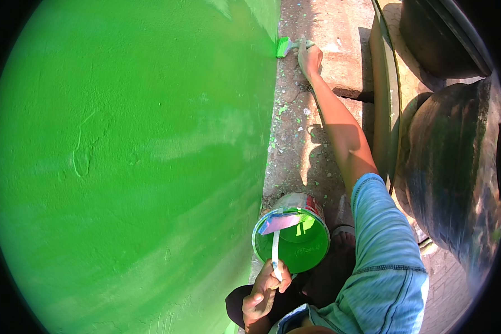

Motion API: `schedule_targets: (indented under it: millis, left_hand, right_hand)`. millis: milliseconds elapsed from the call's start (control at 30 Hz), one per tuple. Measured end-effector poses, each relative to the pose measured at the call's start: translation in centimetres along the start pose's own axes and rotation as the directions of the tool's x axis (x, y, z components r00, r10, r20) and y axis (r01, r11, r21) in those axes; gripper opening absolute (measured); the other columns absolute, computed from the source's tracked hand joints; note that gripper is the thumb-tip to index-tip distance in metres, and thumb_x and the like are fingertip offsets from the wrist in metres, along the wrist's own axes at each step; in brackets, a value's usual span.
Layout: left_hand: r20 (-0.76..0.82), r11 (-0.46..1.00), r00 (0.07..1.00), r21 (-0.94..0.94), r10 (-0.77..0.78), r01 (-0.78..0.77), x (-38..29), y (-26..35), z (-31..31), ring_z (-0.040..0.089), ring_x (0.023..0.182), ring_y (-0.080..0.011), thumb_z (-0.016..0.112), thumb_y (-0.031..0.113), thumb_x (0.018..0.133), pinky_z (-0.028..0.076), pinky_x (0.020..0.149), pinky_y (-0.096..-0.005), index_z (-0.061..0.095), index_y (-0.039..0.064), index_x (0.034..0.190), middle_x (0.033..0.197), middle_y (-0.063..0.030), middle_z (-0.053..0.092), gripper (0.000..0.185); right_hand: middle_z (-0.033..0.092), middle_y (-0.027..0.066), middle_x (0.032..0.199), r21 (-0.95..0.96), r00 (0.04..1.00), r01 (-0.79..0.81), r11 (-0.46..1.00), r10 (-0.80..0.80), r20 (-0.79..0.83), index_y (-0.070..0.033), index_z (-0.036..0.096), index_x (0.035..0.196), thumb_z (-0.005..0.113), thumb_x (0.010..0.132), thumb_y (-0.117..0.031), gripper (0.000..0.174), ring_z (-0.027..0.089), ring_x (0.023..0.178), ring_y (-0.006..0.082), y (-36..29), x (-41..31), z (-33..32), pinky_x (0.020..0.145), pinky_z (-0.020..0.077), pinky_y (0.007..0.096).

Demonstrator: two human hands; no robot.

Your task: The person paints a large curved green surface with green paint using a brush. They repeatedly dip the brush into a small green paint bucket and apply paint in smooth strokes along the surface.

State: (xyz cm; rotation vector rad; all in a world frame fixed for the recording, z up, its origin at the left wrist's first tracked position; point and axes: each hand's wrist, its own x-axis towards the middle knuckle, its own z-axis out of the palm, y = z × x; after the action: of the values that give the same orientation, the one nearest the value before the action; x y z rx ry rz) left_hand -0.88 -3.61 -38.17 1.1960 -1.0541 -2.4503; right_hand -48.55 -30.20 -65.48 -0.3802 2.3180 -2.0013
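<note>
My right hand point(310, 58) is stretched far forward and grips the handle of a flat paintbrush point(284, 46). The brush's bristles carry green paint and touch the foot of a green-painted wall point(150, 167), where it meets the concrete floor. Close to my body, my left hand point(271, 282) holds the white handle point(275, 250) of a paint bucket, fingers curled around it. The bucket point(300, 202) hangs or stands before me, I cannot tell which, with green paint inside. A pinkish-blue patch, perhaps paint-stained plastic, shows at its inner rim.
Paint flecks are scattered over the concrete ledge point(292, 125) along the wall. To the right runs a curved raised edge point(386, 96), with a large dark rounded vessel point(446, 167) and another dark vessel point(438, 37) beyond it. My foot point(344, 236) shows beside the bucket.
</note>
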Motion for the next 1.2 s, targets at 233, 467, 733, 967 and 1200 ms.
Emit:
schedule_targets:
  millis: [233,467,733,967,1200]
  left_hand:
    - [-0.016,1.000,1.000,0.007,0.002,-0.002,0.0,0.4,0.4,0.041,0.072,-0.0153,0.058,0.067,0.063,0.029,0.069,-0.0262,0.042,0.002,0.112,0.081,-0.0071,0.046,0.083]
    - [0.008,0.999,1.000,0.026,0.023,-0.023,0.3,1.0,0.9,0.041,0.071,-0.0148,0.058,0.066,0.064,0.029,0.068,-0.0262,0.042,0.002,0.112,0.080,-0.0065,0.045,0.081]
    - [-0.067,0.993,0.998,0.115,-0.001,0.009,0.4,1.8,1.5,0.044,0.070,-0.0157,0.051,0.070,0.061,0.031,0.069,-0.0261,0.043,-0.003,0.110,0.075,-0.0087,0.047,0.089]
    - [0.025,0.999,0.999,0.043,0.029,-0.031,0.6,1.7,1.4,0.038,0.071,-0.0136,0.055,0.063,0.066,0.027,0.067,-0.0259,0.042,0.004,0.111,0.078,-0.0051,0.045,0.076]
    - [0.013,0.999,0.999,0.025,0.035,-0.035,0.1,1.2,1.1,0.039,0.071,-0.0134,0.055,0.063,0.066,0.027,0.066,-0.0256,0.042,0.004,0.114,0.078,-0.0045,0.045,0.077]
  right_hand:
    - [0.063,0.0128,0.060,-0.016,0.993,-0.008,1.000,0.010,0.114,-0.003,0.069,0.075,0.052,0.093,-0.038,0.043,0.062,0.057,0.0261,-0.8,-1.0,-2.0,0.059,0.0471,0.0369]
    - [0.063,0.0112,0.059,0.064,0.997,0.076,0.995,-0.076,0.007,-0.003,0.069,0.077,0.051,0.095,-0.036,0.042,0.062,0.055,0.0218,-2.7,0.1,-2.4,0.056,0.0476,0.0338]
    - [0.060,0.0240,0.065,-0.095,0.991,0.131,0.987,-0.127,0.042,0.001,0.065,0.071,0.052,0.091,-0.036,0.043,0.062,0.063,0.0416,-3.7,-4.3,-1.8,0.061,0.0465,0.0437]
    - [0.061,0.0226,0.063,-0.063,1.000,0.002,0.998,-0.002,0.002,0.000,0.066,0.068,0.052,0.090,-0.036,0.045,0.064,0.066,0.0388,-3.4,-3.3,-3.3,0.063,0.0467,0.0442]
    - [0.062,0.0214,0.062,-0.069,0.994,0.056,0.996,-0.049,0.098,0.000,0.067,0.068,0.050,0.092,-0.040,0.050,0.063,0.064,0.0374,-3.7,-5.9,-2.5,0.064,0.0465,0.0443]
